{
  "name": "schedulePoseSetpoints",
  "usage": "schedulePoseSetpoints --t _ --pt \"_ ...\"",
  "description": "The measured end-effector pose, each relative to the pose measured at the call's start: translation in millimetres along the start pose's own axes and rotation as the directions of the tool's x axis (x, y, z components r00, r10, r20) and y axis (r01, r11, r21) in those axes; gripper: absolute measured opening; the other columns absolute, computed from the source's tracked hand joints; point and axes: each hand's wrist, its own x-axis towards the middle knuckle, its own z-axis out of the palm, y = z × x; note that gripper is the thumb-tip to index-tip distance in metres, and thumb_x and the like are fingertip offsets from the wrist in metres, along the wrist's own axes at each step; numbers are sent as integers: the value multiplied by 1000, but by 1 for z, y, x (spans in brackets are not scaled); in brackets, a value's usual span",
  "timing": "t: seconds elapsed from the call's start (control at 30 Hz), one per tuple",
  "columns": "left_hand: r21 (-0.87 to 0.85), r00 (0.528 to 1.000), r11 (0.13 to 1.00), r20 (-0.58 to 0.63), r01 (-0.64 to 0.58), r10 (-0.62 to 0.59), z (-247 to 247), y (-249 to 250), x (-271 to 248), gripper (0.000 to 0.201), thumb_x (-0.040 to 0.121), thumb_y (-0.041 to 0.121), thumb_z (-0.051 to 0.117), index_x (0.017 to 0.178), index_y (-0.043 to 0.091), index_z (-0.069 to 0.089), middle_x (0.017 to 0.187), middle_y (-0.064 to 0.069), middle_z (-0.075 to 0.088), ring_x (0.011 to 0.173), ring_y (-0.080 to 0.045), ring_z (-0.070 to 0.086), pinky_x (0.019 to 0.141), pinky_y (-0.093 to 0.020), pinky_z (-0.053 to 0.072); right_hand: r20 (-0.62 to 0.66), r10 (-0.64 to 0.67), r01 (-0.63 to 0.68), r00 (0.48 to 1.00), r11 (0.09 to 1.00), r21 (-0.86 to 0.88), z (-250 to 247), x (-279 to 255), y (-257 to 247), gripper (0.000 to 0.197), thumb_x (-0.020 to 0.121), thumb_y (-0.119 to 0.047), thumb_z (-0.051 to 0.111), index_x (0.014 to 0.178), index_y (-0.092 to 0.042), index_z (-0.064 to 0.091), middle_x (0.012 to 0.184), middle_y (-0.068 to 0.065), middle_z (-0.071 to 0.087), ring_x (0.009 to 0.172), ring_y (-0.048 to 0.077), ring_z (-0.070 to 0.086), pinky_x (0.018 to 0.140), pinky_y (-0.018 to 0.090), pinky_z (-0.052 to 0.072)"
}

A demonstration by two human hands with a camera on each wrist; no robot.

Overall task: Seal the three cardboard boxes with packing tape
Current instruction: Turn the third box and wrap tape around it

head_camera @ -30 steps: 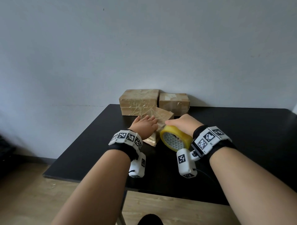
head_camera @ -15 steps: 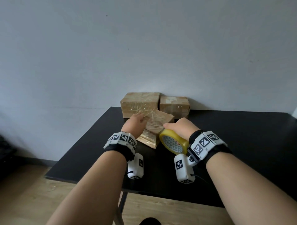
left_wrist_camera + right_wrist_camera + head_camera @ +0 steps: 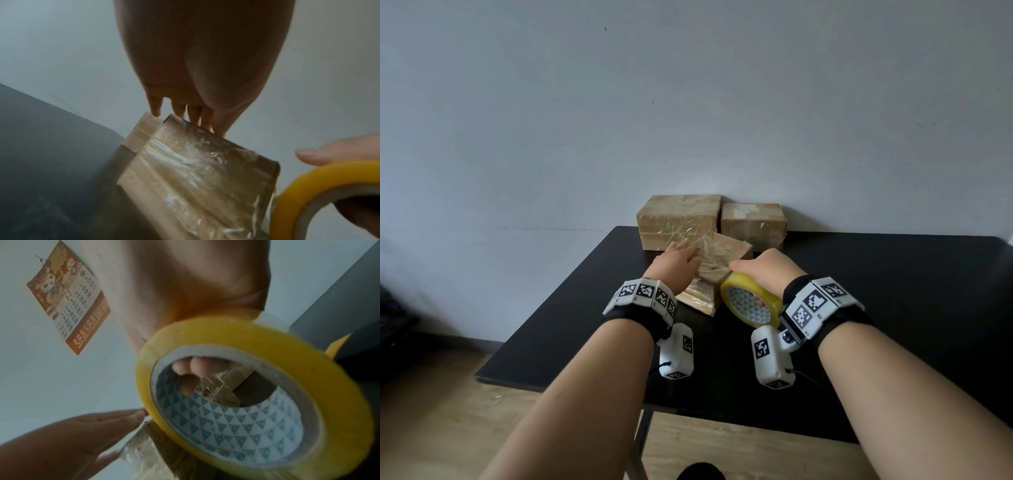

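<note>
A small cardboard box (image 3: 717, 260) wrapped in shiny clear tape lies tilted on the black table (image 3: 893, 274). My left hand (image 3: 678, 262) lies flat on its top with straight fingers (image 3: 194, 113). My right hand (image 3: 763, 270) grips a yellow roll of packing tape (image 3: 751, 303) right beside the box's near right corner, fingers curled through the core (image 3: 193, 368). Two more cardboard boxes stand against the wall: a larger taped one (image 3: 678, 219) on the left and a smaller one (image 3: 753, 222) on the right. The wrapped box (image 3: 195, 175) fills the left wrist view.
A grey wall rises right behind the boxes. A wall calendar (image 3: 68, 296) shows in the right wrist view. The table's near edge (image 3: 585, 387) lies under my forearms, with wooden floor (image 3: 431, 428) below. Bare tabletop stretches to the right.
My left hand slid further across the box top toward the wall. The right hand with the tape roll shifted slightly forward along the box. The box turned a little.
</note>
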Motion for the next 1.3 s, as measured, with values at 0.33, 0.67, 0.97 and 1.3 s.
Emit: schedulePoseSetpoints --t 0.33,0.67,0.97,1.3 --pt "-77 996 996 -81 -41 35 -6 17 -23 38 74 26 71 112 26 67 107 6 64 93 -10 53 75 -22 40 -39 -14 14 999 1000 -1 -1 3 7 50 85 -54 69 94 -5 71 83 6 68 81 24 67 58 29 42" --pt "-4 994 1000 -109 -7 7 16 8 -17 51 64 52 74 109 36 54 136 9 45 135 -24 28 117 -44 14 -89 -90 85 992 995 -58 -3 3 12 50 81 -56 71 67 -8 69 70 9 67 74 28 68 64 33 45" --pt "-453 989 891 -113 33 -95 1 -1 -12 44 60 40 82 101 35 66 111 9 62 103 -12 56 84 -26 45 -140 -188 201 972 976 87 -15 -6 -4 57 86 -55 68 50 -15 47 48 -1 49 50 17 50 56 29 37" --pt "-740 988 667 -18 91 -155 -17 -15 -12 18 59 31 83 74 37 75 99 13 70 103 -8 61 92 -25 46 -173 -327 349 929 930 116 -18 -6 -21 53 85 -51 69 58 -8 55 58 7 50 59 20 50 63 33 38"
